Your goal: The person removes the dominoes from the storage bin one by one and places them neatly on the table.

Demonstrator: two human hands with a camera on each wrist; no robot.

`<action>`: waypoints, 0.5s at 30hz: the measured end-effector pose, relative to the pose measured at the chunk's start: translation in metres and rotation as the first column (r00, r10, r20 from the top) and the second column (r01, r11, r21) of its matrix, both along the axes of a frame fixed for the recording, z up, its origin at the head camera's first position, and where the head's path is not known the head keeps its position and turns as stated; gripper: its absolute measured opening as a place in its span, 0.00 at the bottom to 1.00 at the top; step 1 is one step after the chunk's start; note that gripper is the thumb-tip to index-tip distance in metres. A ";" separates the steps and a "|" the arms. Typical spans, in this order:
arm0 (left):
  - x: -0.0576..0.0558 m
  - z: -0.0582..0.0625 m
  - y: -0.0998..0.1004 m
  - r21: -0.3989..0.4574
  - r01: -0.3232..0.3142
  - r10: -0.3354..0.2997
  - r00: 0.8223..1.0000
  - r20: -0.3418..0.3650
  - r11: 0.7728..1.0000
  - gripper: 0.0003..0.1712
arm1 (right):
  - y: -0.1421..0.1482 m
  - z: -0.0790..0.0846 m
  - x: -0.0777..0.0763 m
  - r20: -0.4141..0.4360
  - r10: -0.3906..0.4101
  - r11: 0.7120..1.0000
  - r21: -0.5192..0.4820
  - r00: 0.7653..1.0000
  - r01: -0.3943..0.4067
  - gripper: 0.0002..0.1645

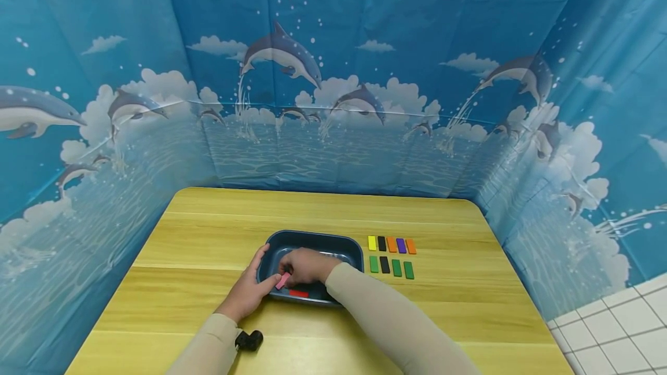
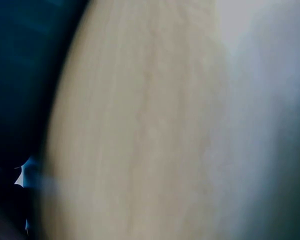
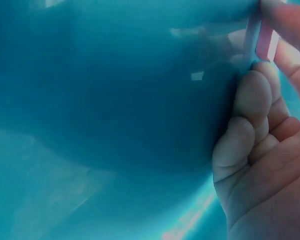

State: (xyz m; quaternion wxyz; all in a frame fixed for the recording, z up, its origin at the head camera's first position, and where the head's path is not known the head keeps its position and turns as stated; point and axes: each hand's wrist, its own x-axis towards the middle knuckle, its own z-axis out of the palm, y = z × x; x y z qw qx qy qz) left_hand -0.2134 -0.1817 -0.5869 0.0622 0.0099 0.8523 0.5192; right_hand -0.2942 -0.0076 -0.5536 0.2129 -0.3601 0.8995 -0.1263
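A dark blue tray [image 1: 312, 238] stands on the wooden table. My right hand [image 1: 307, 265] reaches into it and pinches a pink block [image 1: 282, 280] between thumb and fingers near the front left corner. In the right wrist view, the same pink block [image 3: 265, 42] shows at the fingertips, the other fingers curled. A red block [image 1: 299, 293] lies on the tray floor by the front wall. My left hand [image 1: 249, 291] holds the tray's left front corner, fingers along the left side and thumb over the rim. The left wrist view shows mostly blurred tabletop.
Right of the tray, small blocks lie in two rows on the table [image 1: 458, 305]. The back row has a yellow block [image 1: 372, 242], a purple block [image 1: 400, 245] and others; the front row has green and black blocks [image 1: 384, 264]. A dolphin-print curtain [image 1: 333, 149] surrounds the table.
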 end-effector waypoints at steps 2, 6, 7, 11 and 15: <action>0.001 0.000 0.000 -0.002 -0.005 0.005 1.000 -0.004 1.000 0.43 | 0.002 -0.001 -0.002 0.006 -0.003 1.000 -0.018 1.000 0.003 0.06; 0.001 0.000 0.001 -0.009 -0.008 0.008 1.000 0.004 1.000 0.43 | 0.007 -0.002 -0.007 0.012 -0.029 0.998 -0.059 1.000 0.029 0.07; 0.000 0.000 0.001 -0.010 -0.008 0.008 1.000 0.007 1.000 0.43 | 0.008 -0.002 -0.008 0.014 -0.040 0.997 -0.065 0.999 0.041 0.06; 0.000 0.001 0.002 -0.018 -0.011 0.012 1.000 0.016 1.000 0.42 | 0.010 -0.002 -0.010 0.018 -0.058 0.996 -0.074 0.998 0.060 0.03; 0.002 0.003 0.001 -0.011 -0.009 0.009 1.000 0.025 1.000 0.42 | 0.010 -0.003 -0.012 0.027 -0.081 0.993 -0.080 0.996 0.083 0.03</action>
